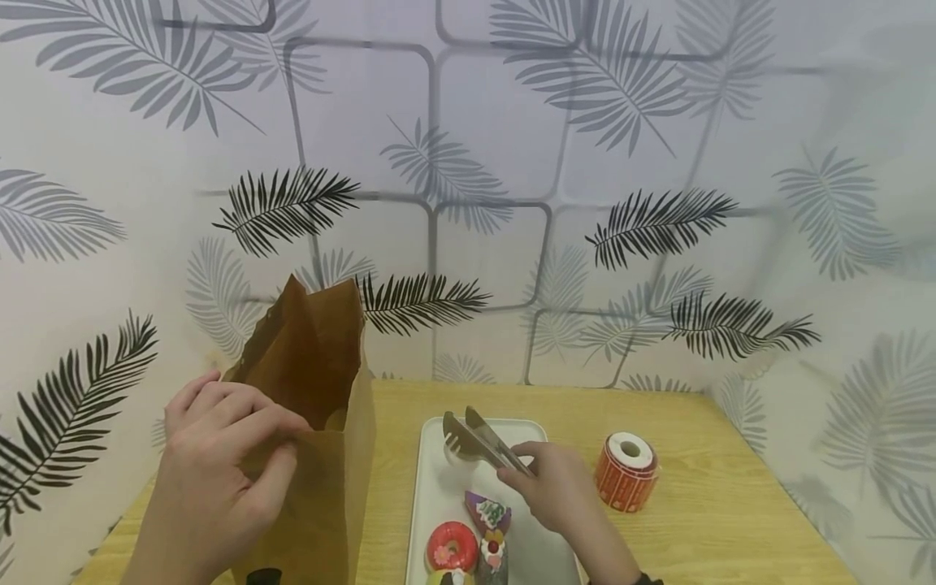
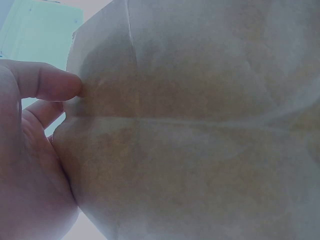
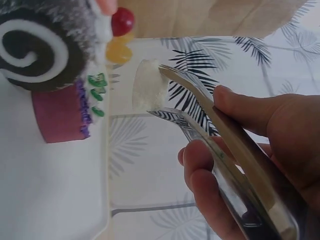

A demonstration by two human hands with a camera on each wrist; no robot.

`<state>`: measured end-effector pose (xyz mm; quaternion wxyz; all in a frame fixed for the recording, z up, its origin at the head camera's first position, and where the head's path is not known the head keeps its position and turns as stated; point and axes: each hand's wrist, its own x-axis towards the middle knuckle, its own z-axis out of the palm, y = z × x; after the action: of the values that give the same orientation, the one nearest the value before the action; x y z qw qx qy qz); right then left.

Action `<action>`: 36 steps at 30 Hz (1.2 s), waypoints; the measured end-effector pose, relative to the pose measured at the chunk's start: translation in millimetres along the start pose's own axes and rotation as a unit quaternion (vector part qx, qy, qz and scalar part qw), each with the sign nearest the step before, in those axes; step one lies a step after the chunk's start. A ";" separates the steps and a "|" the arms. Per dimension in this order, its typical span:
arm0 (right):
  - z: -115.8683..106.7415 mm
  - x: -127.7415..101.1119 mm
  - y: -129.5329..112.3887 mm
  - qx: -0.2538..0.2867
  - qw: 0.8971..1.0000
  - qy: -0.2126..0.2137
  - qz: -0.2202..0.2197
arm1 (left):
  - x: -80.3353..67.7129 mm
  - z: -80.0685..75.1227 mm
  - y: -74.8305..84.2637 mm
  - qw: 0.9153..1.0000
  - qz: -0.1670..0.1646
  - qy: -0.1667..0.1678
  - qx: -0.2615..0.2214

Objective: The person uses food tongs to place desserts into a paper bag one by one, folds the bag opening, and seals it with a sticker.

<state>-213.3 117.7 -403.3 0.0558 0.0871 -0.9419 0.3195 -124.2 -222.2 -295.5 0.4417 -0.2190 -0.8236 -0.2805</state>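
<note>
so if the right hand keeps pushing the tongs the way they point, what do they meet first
Probably nothing near: the right hand aims the tongs up-left over the tray's bare far end, then table and wall. Depth is unclear.

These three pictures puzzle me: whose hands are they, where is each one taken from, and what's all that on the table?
No machine here: a person works with bare hands, wearing three cameras. The wide picture comes from the head, looking down at a wooden table. The other two come from the wrists, very close up. The left hand pinches the edge of an open brown paper bag; the left wrist view shows that paper against the thumb. The right hand grips metal tongs over a white tray. On the tray lie toy-like pastries: a red doughnut, a cake wedge and a dark swirl roll. A roll of red stickers stands beside the tray.
</note>
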 end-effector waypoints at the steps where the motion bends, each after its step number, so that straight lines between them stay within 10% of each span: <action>1: -1.8 -0.6 -1.3 0.002 1.000 0.002 0.003 | 0.1 0.0 0.2 1.000 0.001 0.001 0.000; 36: -54.9 -27.8 -46.9 0.078 0.994 0.082 -0.011 | 0.3 -1.2 -0.1 1.000 0.009 0.007 -0.002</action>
<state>-174.0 118.3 -336.6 0.1295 0.0749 -0.9054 0.3974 -123.7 -223.0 -294.7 0.4498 -0.2251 -0.8177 -0.2799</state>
